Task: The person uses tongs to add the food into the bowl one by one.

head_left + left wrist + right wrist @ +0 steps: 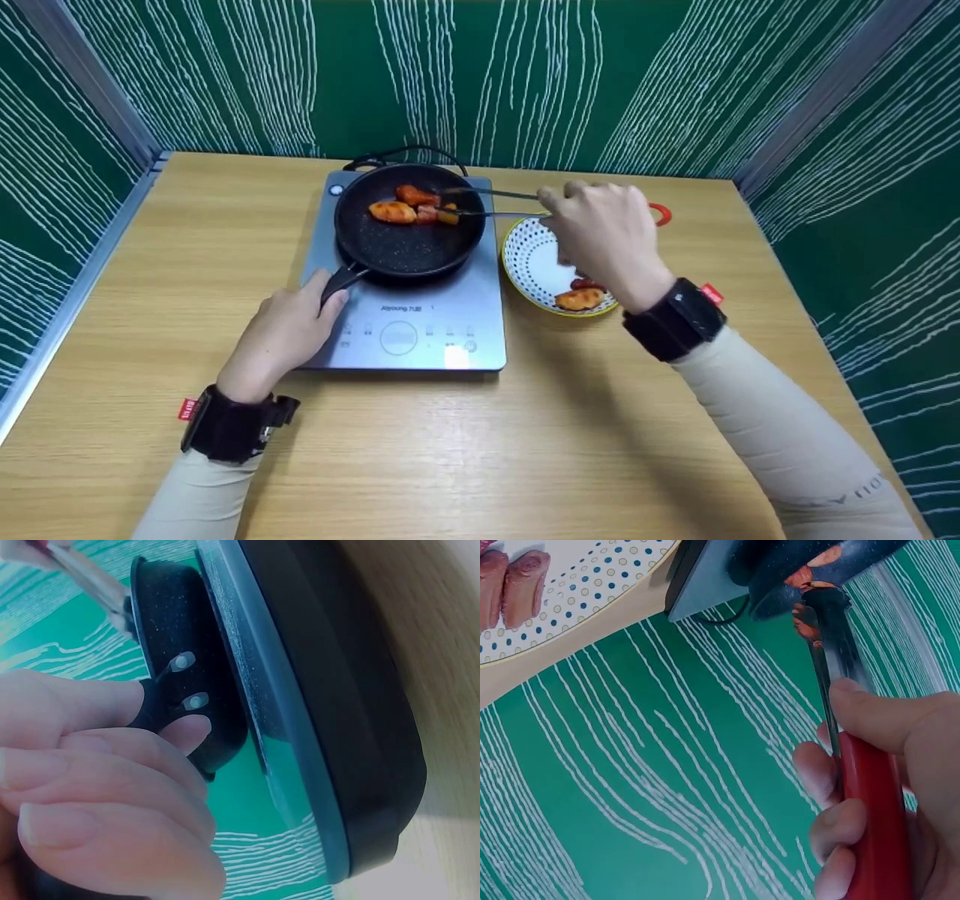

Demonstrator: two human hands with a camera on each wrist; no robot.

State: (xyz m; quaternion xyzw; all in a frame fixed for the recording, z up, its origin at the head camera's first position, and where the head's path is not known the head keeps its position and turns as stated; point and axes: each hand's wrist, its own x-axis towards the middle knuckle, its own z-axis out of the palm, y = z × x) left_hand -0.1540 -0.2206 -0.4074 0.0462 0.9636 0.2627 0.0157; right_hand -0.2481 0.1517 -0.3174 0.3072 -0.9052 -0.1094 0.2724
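Note:
My left hand [289,326] grips the black handle [343,282] of a frying pan [405,251], thumb along its top. In the left wrist view the fingers curl round that handle close to the pan's wall. My right hand [607,236] holds metal tongs [506,215], fingers wrapped about their red handle [874,817]. The tongs' tips reach into the pan at a small reddish piece [427,214] and a yellow piece [450,215]. Beside these lie a reddish-brown drumstick-shaped piece [415,196] and a browned chicken wing [392,213].
The pan is over a silver induction cooker [405,356], whose black cord [420,148] runs behind. Right of it stands a dotted bowl [521,259] with a yellow rim, holding a browned wing [580,300] and darker meat pieces [526,589]. Green white-streaked panels [480,82] enclose the wooden table [420,450].

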